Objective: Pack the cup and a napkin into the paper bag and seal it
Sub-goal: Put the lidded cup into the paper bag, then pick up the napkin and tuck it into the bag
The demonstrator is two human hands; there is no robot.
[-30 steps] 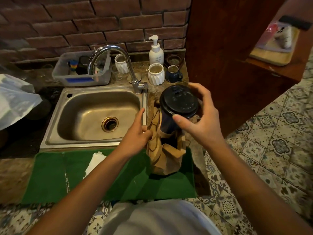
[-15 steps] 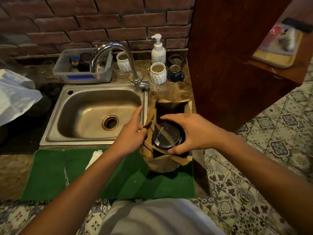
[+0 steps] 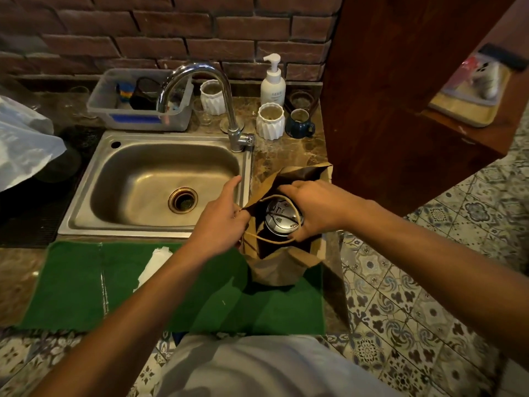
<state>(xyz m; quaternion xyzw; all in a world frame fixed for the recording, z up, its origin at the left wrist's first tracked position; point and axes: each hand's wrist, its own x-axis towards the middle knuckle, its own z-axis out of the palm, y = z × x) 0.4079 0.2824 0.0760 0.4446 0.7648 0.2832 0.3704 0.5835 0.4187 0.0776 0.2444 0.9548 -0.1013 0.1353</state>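
Head view: the right hand (image 3: 316, 209) is gripping the cup (image 3: 282, 217) inside the thin, floppy paper bag (image 3: 274, 267). The left hand (image 3: 220, 224) is pinching its rim; the soft napkin (image 3: 153, 265) is waiting.

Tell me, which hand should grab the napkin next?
The left hand, probably. The white napkin lies on the green mat right under the left forearm, and that hand only pinches the paper bag rim. The right hand is inside the bag, wrapped around the cup.

I see both forearms bare to the elbow, no sleeves, and a plain light grey shirt (image 3: 257, 368) over the torso.
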